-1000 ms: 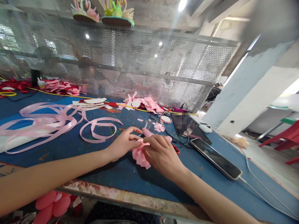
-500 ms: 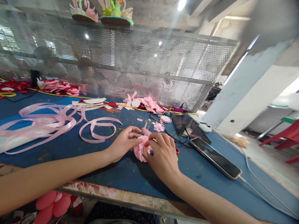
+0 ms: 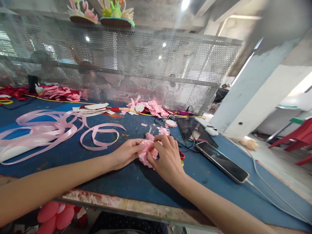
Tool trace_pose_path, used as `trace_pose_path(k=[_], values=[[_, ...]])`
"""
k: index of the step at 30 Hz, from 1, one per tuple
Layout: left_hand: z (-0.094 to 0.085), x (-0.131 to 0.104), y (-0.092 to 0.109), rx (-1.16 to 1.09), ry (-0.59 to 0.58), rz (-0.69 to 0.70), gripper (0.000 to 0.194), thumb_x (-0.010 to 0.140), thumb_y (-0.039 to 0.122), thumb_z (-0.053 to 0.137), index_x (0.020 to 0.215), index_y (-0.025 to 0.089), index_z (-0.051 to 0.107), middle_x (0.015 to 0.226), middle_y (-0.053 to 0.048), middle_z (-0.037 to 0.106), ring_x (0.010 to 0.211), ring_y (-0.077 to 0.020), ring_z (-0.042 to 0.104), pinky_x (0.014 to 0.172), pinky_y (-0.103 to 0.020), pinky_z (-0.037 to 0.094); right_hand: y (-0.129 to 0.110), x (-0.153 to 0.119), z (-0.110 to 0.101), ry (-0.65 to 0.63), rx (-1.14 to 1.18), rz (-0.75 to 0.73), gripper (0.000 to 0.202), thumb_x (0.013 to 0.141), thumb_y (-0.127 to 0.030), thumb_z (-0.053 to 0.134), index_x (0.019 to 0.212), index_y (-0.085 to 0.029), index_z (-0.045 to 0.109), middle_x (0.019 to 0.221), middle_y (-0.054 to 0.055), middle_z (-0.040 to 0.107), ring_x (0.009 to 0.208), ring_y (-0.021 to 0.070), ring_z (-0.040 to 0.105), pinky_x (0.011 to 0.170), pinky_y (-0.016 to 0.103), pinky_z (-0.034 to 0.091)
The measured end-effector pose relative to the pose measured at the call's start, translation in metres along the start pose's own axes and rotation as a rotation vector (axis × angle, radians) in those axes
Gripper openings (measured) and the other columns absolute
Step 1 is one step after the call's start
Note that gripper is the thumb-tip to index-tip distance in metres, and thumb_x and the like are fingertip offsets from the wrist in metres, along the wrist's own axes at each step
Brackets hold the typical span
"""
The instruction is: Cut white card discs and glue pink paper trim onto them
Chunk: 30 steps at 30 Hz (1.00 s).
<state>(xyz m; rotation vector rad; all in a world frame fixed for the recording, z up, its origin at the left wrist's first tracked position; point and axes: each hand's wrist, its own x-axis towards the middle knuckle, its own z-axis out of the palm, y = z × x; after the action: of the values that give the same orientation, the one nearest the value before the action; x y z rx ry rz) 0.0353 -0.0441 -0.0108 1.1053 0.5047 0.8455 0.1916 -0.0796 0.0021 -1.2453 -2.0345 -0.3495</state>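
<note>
Fingers of left hand [image 3: 125, 152], right hand [image 3: 164, 157] pinch pink ruffled piece [image 3: 145, 152]; long axis indiscernible.

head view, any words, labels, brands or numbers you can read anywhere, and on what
None can be read.
The phone by the right hand has a dark, blank screen.
The second screen behind it is blurred out.
The pink paper piece that both hands hold, the left hand too, shows no print, nor does the ribbon.

Bare blue table [image 3: 136, 182] before the hands, ribbon loops [image 3: 97, 136] left, phone [image 3: 221, 161] right, scraps [image 3: 148, 107] behind
</note>
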Motion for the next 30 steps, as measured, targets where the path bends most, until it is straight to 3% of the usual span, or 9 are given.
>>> trace_pose_path(k=[4,9,15,20,27,30], values=[[-0.003,0.002,0.009,-0.096,0.095,-0.021,0.036,0.071,0.028,0.072,0.105,0.016,0.064,0.100,-0.009,0.066,0.085,-0.0165,0.062,0.076,-0.028,0.049,0.010,0.009,-0.012,0.064,0.355,0.056,0.011,0.076,-0.023,0.059,0.085,-0.020,0.054,0.092,0.005,0.052,0.090,0.0202,0.048,0.080,0.035,0.040],[-0.011,0.000,0.022,-0.042,0.108,0.033,0.034,0.072,0.028,0.071,0.105,0.022,0.064,0.095,-0.004,0.064,0.073,-0.0118,0.061,0.069,-0.027,0.052,0.029,0.017,-0.018,0.199,0.448,0.130,0.006,0.080,-0.025,0.054,0.076,-0.021,0.052,0.081,0.002,0.051,0.078,0.0177,0.047,0.073,0.033,0.039],[-0.017,-0.004,0.037,0.167,0.108,0.205,0.036,0.077,0.032,0.066,0.111,0.023,0.057,0.082,-0.001,0.062,0.066,-0.0081,0.056,0.063,-0.020,0.048,0.029,0.017,-0.013,0.065,0.504,0.132,0.013,0.080,-0.027,0.055,0.069,-0.020,0.055,0.079,0.003,0.054,0.079,0.0179,0.051,0.071,0.032,0.040],[-0.014,-0.006,0.036,0.258,0.103,0.173,0.035,0.075,0.038,0.067,0.103,0.019,0.058,0.072,0.001,0.058,0.058,-0.0061,0.051,0.055,-0.017,0.042,0.022,0.014,-0.009,-0.057,0.563,0.146,0.013,0.082,-0.031,0.056,0.078,-0.020,0.061,0.084,0.004,0.057,0.080,0.0169,0.053,0.071,0.030,0.041],[-0.008,-0.006,0.029,0.155,0.094,0.130,0.036,0.074,0.043,0.065,0.102,0.020,0.058,0.076,0.002,0.057,0.062,-0.0065,0.052,0.060,-0.019,0.042,0.020,0.016,-0.009,-0.049,0.617,0.213,0.018,0.078,-0.032,0.060,0.065,-0.019,0.061,0.075,0.003,0.056,0.070,0.0156,0.053,0.064,0.028,0.042],[-0.005,-0.007,0.027,0.196,0.092,0.141,0.043,0.070,0.035,0.071,0.106,0.020,0.053,0.073,0.003,0.058,0.060,-0.0068,0.051,0.058,-0.019,0.041,0.019,0.015,-0.008,-0.023,0.615,0.218,0.020,0.078,-0.033,0.060,0.064,-0.019,0.061,0.073,0.003,0.057,0.068,0.0151,0.053,0.062,0.028,0.042]])
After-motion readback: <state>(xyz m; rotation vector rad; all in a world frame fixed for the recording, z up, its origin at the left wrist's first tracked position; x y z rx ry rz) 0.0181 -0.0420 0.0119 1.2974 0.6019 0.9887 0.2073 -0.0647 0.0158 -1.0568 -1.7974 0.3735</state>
